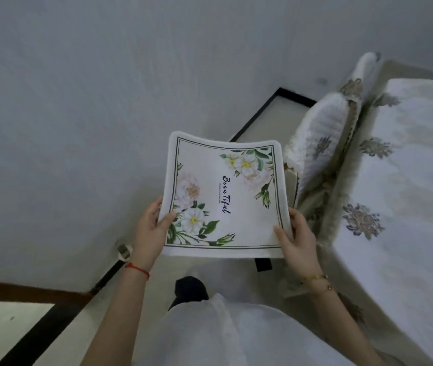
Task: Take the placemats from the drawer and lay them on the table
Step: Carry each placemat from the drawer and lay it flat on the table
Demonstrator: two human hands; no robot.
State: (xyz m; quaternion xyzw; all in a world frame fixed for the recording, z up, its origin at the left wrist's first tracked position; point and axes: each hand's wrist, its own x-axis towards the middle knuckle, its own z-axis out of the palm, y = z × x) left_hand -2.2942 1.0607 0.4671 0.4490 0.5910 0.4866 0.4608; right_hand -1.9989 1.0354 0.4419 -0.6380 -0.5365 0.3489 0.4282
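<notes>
A white placemat (226,196) with a green line border, printed flowers and the word "Beautiful" is held up flat in front of me. My left hand (150,231) grips its near left corner, thumb on top. My right hand (296,237) grips its near right corner, thumb on top too. The far edge of the mat curls slightly upward. To the right lies the table (408,180), covered by a white cloth with grey flower patterns. No drawer is in view.
A chair with a white ribbed cover (321,138) stands pushed against the table's left side. A pale wall (78,101) fills the left and top. The floor (271,114) is beige tile with dark strips. My foot (190,289) shows below the mat.
</notes>
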